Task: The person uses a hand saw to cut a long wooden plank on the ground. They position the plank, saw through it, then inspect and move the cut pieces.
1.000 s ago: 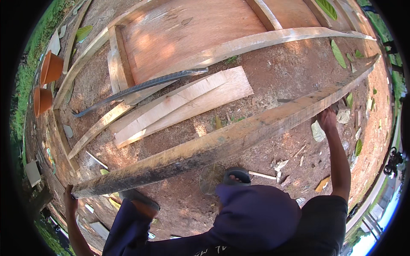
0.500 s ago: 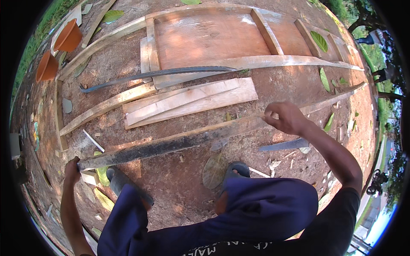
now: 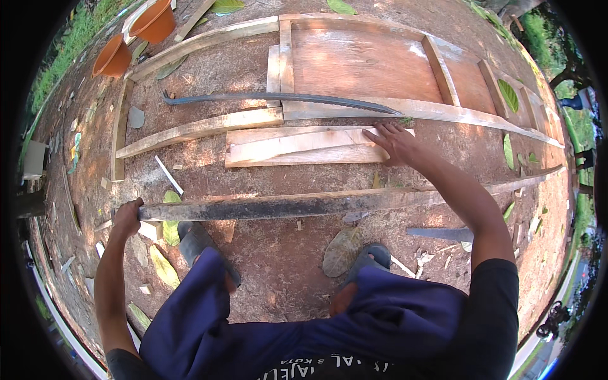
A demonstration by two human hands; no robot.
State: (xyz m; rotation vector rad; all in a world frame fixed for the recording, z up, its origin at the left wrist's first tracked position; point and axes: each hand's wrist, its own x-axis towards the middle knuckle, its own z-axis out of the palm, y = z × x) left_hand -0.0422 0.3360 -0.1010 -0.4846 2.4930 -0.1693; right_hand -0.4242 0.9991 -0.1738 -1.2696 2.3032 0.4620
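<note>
Left hand (image 3: pixel 128 218) on stained beam (image 3: pixel 297 206), right hand (image 3: pixel 396 144) on flat planks (image 3: pixel 297 144)

Outdoors, reddish-brown earth (image 3: pixel 272 294) serves as the floor, strewn with wood chips, a broad dry brown leaf (image 3: pixel 343 252), a yellow leaf (image 3: pixel 164 268) and a green leaf (image 3: pixel 508 151), while sunlight falls on it in bright, dappled patches between softer shade. At the upper left, two orange pots (image 3: pixel 113 56) stand near each other, with green grass (image 3: pixel 69 71) beyond them along the curved rim of the view. Toward the right edge, sunlit greenery (image 3: pixel 538 38) gives way to dark trees, and a pale strip (image 3: pixel 531 356) curves along the lower right.
</note>
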